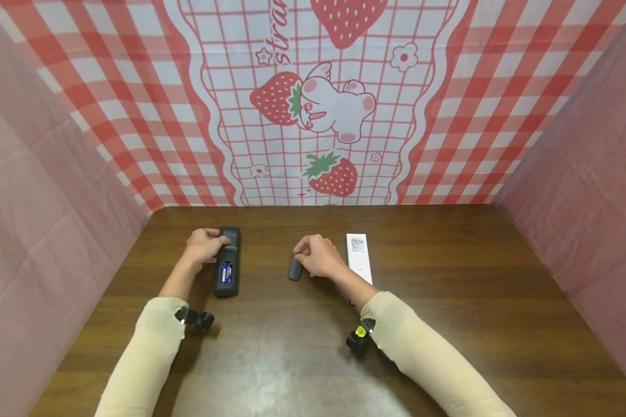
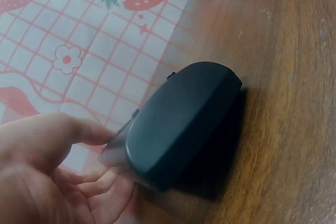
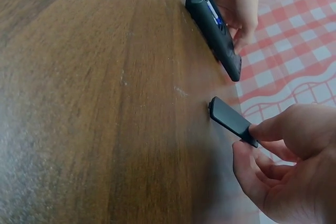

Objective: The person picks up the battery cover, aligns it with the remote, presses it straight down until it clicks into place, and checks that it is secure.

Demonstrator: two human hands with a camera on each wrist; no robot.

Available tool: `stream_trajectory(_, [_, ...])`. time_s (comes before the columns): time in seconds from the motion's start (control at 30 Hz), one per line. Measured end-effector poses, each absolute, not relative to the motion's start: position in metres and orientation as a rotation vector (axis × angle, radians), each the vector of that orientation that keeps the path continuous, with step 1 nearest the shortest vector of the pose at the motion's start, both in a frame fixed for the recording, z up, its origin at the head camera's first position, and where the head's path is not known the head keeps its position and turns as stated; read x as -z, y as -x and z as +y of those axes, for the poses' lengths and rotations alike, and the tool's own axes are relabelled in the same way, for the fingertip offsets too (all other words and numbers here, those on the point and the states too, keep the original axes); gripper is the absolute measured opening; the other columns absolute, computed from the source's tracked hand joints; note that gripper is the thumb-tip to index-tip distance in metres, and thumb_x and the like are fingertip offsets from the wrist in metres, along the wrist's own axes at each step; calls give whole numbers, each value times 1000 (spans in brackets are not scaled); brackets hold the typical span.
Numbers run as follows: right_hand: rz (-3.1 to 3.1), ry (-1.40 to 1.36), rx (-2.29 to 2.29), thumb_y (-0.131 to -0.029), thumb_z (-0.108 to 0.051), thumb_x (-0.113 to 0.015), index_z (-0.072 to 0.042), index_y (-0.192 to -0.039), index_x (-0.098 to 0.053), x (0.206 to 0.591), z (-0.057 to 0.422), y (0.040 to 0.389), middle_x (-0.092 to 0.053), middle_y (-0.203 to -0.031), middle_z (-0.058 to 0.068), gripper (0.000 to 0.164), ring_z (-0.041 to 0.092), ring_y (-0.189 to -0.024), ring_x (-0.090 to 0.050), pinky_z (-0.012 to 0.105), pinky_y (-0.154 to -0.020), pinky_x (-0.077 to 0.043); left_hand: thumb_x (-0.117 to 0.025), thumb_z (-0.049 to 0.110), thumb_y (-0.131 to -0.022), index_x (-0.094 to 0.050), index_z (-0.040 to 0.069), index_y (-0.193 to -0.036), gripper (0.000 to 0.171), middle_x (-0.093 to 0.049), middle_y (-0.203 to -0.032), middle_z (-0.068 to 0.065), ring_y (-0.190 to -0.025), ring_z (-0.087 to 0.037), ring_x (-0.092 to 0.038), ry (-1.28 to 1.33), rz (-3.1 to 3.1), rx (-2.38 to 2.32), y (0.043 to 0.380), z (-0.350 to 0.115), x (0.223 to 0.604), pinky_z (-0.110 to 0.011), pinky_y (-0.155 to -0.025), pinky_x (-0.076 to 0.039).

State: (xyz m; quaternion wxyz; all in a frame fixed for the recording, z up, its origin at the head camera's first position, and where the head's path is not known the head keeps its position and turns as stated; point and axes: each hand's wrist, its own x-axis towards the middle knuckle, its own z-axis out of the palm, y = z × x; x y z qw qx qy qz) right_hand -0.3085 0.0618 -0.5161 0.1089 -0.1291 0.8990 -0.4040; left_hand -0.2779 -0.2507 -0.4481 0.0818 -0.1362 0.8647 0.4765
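Note:
A black remote control [image 1: 226, 260] lies back side up at the left of the table, its battery compartment uncovered. Two blue-and-silver batteries [image 1: 226, 273] sit side by side in that compartment. My left hand [image 1: 202, 246] grips the remote's far half, thumb on top and fingers along its left side. In the left wrist view the remote's near end [image 2: 178, 121] faces the camera and hides the batteries. To the right, my right hand [image 1: 319, 256] pinches a small dark battery cover [image 3: 231, 119] by one end between thumb and fingers, close over the table.
Right of my right hand lies a white remote-like bar [image 1: 358, 255] with printed text, its near end partly behind my forearm. The wooden table [image 1: 271, 347] ends at a strawberry-patterned cloth [image 1: 334, 116] behind, with pink cloth [image 1: 47, 174] at both sides.

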Motion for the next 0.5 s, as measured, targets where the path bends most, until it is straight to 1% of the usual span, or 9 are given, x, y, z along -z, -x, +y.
stream_trajectory(0.17, [2637, 375, 1214, -104, -21, -79, -20, -109, -81, 512, 60, 305, -82, -90, -4, 5, 17, -53, -73, 32, -52, -65, -65, 21, -108, -51, -10, -161, 63, -62, -153, -37, -102, -22, -73, 407, 2580, -1435, 277, -251, 449, -24, -74, -70])
stream_trajectory(0.23, [2653, 395, 1222, -104, -18, -78, -18, -109, -81, 509, 59, 302, -82, -89, -1, 6, 17, -52, -72, 31, -51, -64, -64, 22, -108, -50, -9, -162, 63, -62, -154, -37, -104, -22, -73, 407, 2574, -1441, 277, -252, 449, -24, -75, -71])
stream_trajectory(0.37, [2631, 407, 1261, -105, -11, -75, -9, -111, -80, 482, 58, 281, -83, -92, 9, 8, 16, -52, -69, 30, -52, -64, -63, 23, -109, -49, -8, -163, 64, -62, -155, -36, -106, -20, -72, 405, 2557, -1456, 278, -252, 451, -24, -77, -70])
stream_trajectory(0.5, [2620, 400, 1261, -106, -9, -74, -5, -112, -80, 465, 58, 268, -83, -93, 13, 9, 17, -52, -68, 30, -52, -64, -64, 23, -109, -49, -7, -164, 64, -64, -153, -34, -100, -15, -70, 407, 2550, -1470, 277, -252, 451, -21, -73, -68])
